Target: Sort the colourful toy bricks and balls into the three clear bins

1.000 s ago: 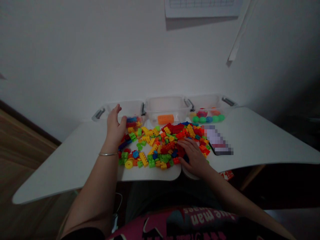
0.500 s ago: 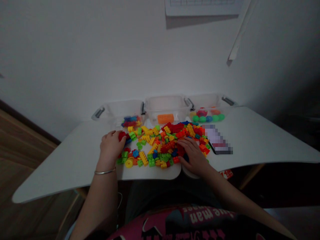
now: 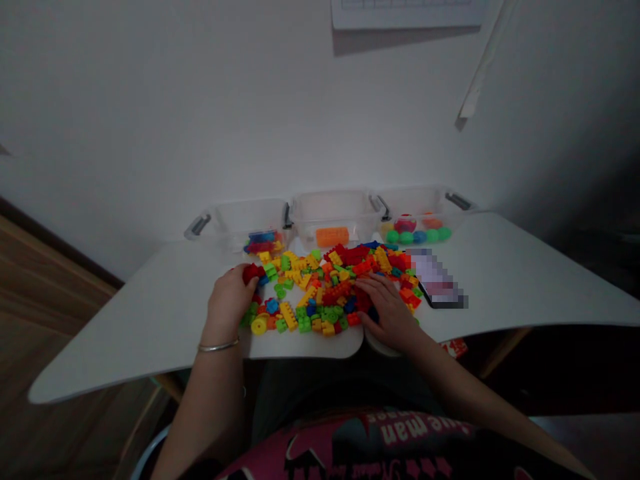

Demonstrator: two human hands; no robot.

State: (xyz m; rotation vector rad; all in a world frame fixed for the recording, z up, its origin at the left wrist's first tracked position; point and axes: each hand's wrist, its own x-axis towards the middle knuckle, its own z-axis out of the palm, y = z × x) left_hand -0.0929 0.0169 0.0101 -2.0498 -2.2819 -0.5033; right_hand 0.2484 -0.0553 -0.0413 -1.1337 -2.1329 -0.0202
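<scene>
A mixed pile of toy building bricks (image 3: 330,313) in red, yellow, green, orange and blue covers the middle of the white table. At its left edge, my left hand (image 3: 229,298), with a silver bangle on the wrist, is closed on a red toy brick (image 3: 253,271). Green and blue bricks lie right beside those fingers. My right hand (image 3: 387,310) rests over the right part of the pile, its fingers stretched out and its thumb apart. Red and dark blue bricks show under and between them, partly hidden by the palm.
Three clear bins stand along the wall: the left bin (image 3: 250,217) holds blue, red and yellow pieces, the middle bin (image 3: 335,203) an orange block, and the right bin (image 3: 417,200) round colourful pieces. A phone (image 3: 440,283) lies right of the pile on the table (image 3: 525,280).
My left hand has shifted slightly to the right, towards the pile, and the red toy brick has moved with it. My right hand has stayed in nearly the same place.
</scene>
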